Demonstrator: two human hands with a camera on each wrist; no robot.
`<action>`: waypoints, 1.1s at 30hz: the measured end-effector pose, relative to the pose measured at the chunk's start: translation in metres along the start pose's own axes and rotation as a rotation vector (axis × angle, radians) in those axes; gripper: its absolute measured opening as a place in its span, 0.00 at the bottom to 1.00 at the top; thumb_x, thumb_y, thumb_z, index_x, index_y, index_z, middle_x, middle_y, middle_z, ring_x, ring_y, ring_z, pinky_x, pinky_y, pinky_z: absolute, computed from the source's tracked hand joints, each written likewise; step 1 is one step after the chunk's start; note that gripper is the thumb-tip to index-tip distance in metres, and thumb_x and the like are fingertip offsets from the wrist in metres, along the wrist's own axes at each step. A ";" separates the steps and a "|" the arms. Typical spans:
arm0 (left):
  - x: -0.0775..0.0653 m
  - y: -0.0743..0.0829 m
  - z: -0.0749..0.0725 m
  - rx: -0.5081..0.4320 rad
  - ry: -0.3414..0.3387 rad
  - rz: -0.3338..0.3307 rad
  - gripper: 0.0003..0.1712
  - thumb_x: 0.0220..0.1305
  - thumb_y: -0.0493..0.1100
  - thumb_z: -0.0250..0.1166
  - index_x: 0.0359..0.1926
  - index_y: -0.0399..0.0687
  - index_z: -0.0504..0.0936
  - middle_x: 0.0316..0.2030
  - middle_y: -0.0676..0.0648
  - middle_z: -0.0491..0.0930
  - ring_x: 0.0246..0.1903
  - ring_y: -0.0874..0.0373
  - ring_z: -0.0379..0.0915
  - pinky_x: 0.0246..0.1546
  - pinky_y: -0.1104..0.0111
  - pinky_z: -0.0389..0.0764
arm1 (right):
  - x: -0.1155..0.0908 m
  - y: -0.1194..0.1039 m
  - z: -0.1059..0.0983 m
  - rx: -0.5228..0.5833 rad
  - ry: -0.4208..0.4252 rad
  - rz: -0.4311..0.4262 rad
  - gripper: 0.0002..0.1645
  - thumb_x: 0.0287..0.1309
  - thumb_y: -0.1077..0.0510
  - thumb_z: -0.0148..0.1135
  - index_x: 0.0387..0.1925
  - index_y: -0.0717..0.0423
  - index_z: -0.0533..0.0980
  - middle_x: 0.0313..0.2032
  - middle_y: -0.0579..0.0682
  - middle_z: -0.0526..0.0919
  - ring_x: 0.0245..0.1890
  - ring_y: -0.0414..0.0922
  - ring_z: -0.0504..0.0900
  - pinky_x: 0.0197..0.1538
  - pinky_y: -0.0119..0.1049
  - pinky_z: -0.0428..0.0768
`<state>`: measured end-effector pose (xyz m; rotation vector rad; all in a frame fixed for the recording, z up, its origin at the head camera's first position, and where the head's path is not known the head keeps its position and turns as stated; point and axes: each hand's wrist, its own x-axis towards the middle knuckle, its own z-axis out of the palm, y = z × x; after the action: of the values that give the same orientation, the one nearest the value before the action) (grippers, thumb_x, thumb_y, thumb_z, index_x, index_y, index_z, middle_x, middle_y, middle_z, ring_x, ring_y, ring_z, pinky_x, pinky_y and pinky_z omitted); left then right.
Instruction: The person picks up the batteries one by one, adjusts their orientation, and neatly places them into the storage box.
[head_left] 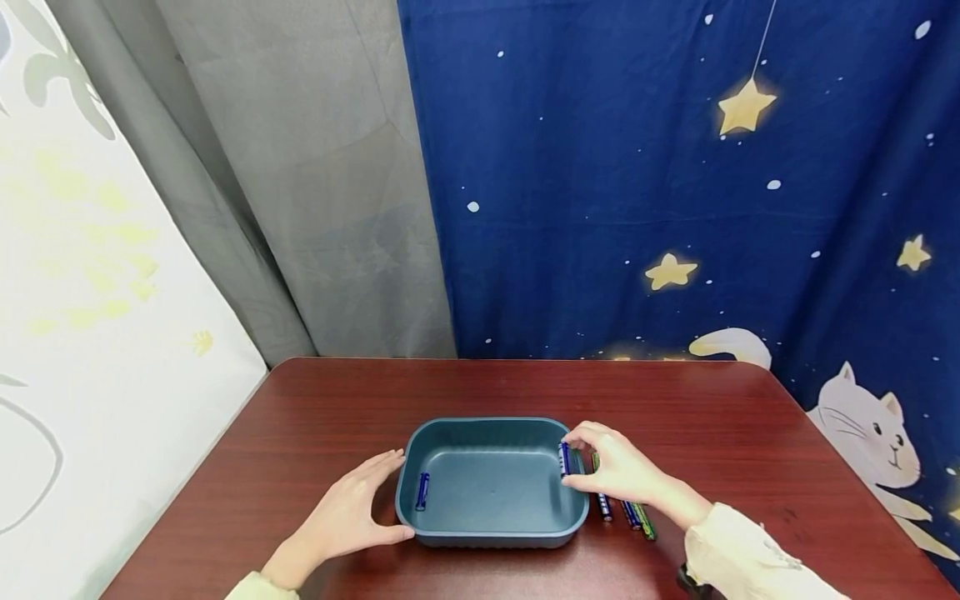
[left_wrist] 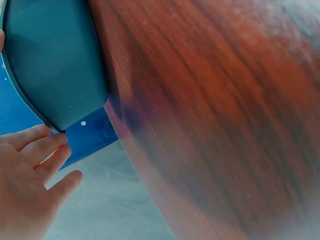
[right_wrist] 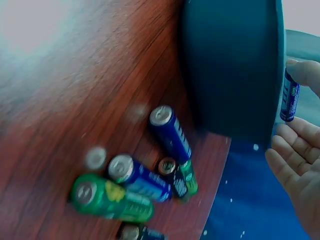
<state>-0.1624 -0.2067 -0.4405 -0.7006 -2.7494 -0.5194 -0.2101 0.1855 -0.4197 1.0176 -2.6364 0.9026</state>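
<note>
While the left hand (head_left: 348,508) rests its spread fingertips and thumb against the left end of the teal bin (head_left: 491,500), the right hand (head_left: 611,467) pinches a blue battery (head_left: 564,460) between thumb and fingertips at the bin's right end. The held battery is nearly upright, just inside the rim; whether it touches the bin's wall I cannot tell. A second blue battery (head_left: 422,492) lies on the bin's floor, near its left wall.

Just right of the bin, on the table (head_left: 517,390), lies a loose group: in the right wrist view, a blue battery (right_wrist: 170,132) is nearest the bin's wall, with another blue one (right_wrist: 140,177) and a thicker green one (right_wrist: 112,197) farther from it.

The step in hand looks like carrying one battery over the bin's right rim. The next move, I judge, calls for lowering it toward the bin's floor and parting the pinch gently, so it doesn't roll, with the left hand steadying the bin's opposite end.
</note>
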 end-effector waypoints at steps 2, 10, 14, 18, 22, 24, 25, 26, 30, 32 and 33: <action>0.000 0.000 0.000 0.001 0.003 0.000 0.51 0.35 0.69 0.69 0.60 0.49 0.70 0.58 0.49 0.70 0.59 0.54 0.64 0.52 0.54 0.70 | 0.006 -0.002 0.005 -0.015 0.000 -0.012 0.26 0.39 0.48 0.72 0.42 0.54 0.76 0.35 0.42 0.76 0.36 0.40 0.74 0.38 0.34 0.76; 0.000 -0.001 0.001 0.002 0.002 -0.006 0.51 0.35 0.70 0.68 0.60 0.48 0.71 0.57 0.49 0.71 0.58 0.54 0.65 0.51 0.53 0.71 | 0.019 -0.005 0.021 -0.101 0.042 -0.022 0.26 0.36 0.47 0.73 0.39 0.53 0.77 0.34 0.45 0.78 0.36 0.39 0.75 0.41 0.35 0.76; 0.000 -0.001 0.001 -0.006 0.004 -0.008 0.51 0.35 0.70 0.68 0.60 0.49 0.70 0.58 0.50 0.70 0.58 0.54 0.64 0.52 0.53 0.71 | 0.024 -0.009 0.025 -0.082 0.036 -0.021 0.26 0.36 0.47 0.73 0.39 0.53 0.76 0.35 0.44 0.77 0.37 0.38 0.75 0.42 0.34 0.76; 0.000 -0.001 0.001 -0.011 0.004 -0.008 0.51 0.35 0.69 0.69 0.60 0.49 0.70 0.58 0.50 0.70 0.58 0.54 0.64 0.52 0.53 0.71 | 0.029 -0.012 0.031 -0.051 0.002 -0.020 0.26 0.38 0.47 0.72 0.40 0.55 0.76 0.36 0.46 0.77 0.37 0.41 0.76 0.42 0.34 0.76; 0.000 -0.001 0.001 -0.011 0.003 -0.003 0.51 0.35 0.69 0.69 0.60 0.49 0.70 0.58 0.49 0.70 0.58 0.54 0.64 0.52 0.53 0.71 | 0.035 -0.018 0.039 -0.035 -0.030 -0.006 0.26 0.38 0.47 0.72 0.40 0.54 0.76 0.37 0.45 0.77 0.38 0.40 0.76 0.43 0.34 0.76; 0.000 -0.001 0.001 -0.009 0.003 -0.001 0.51 0.35 0.69 0.69 0.60 0.49 0.70 0.58 0.49 0.70 0.58 0.54 0.64 0.52 0.54 0.71 | 0.039 -0.022 0.043 -0.030 -0.042 -0.005 0.26 0.39 0.46 0.71 0.41 0.53 0.76 0.37 0.44 0.77 0.39 0.40 0.75 0.43 0.34 0.76; 0.000 -0.001 0.001 -0.007 0.004 -0.001 0.51 0.35 0.69 0.69 0.60 0.49 0.70 0.58 0.49 0.70 0.58 0.54 0.64 0.52 0.54 0.71 | 0.041 -0.024 0.046 -0.031 -0.049 -0.008 0.26 0.39 0.46 0.71 0.41 0.53 0.76 0.37 0.44 0.77 0.39 0.39 0.75 0.43 0.33 0.76; 0.000 -0.001 0.001 -0.006 0.004 0.000 0.51 0.35 0.69 0.69 0.60 0.49 0.70 0.58 0.49 0.70 0.58 0.54 0.64 0.52 0.54 0.70 | 0.043 -0.026 0.049 -0.032 -0.055 -0.013 0.26 0.39 0.46 0.71 0.41 0.53 0.76 0.37 0.44 0.77 0.39 0.39 0.75 0.43 0.33 0.76; -0.001 -0.001 0.001 -0.006 0.004 0.000 0.51 0.35 0.69 0.69 0.60 0.49 0.70 0.58 0.49 0.70 0.58 0.54 0.64 0.52 0.54 0.70 | 0.052 -0.035 0.060 -0.027 -0.072 -0.031 0.26 0.40 0.45 0.70 0.41 0.53 0.76 0.37 0.46 0.78 0.38 0.39 0.75 0.43 0.33 0.75; -0.001 -0.001 0.001 -0.008 0.002 0.000 0.51 0.35 0.69 0.69 0.61 0.49 0.70 0.58 0.49 0.70 0.58 0.54 0.64 0.52 0.54 0.70 | 0.055 -0.040 0.065 -0.016 -0.082 -0.029 0.26 0.41 0.44 0.70 0.41 0.54 0.77 0.37 0.47 0.78 0.39 0.40 0.75 0.43 0.32 0.75; -0.001 -0.001 0.001 -0.009 0.000 -0.001 0.51 0.35 0.69 0.68 0.61 0.49 0.69 0.58 0.50 0.70 0.58 0.54 0.64 0.52 0.54 0.70 | 0.057 -0.042 0.068 -0.013 -0.087 -0.028 0.27 0.41 0.44 0.70 0.41 0.54 0.77 0.37 0.47 0.78 0.39 0.40 0.75 0.43 0.32 0.75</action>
<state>-0.1623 -0.2072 -0.4415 -0.7008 -2.7494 -0.5322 -0.2213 0.0890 -0.4334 1.1122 -2.6871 0.8535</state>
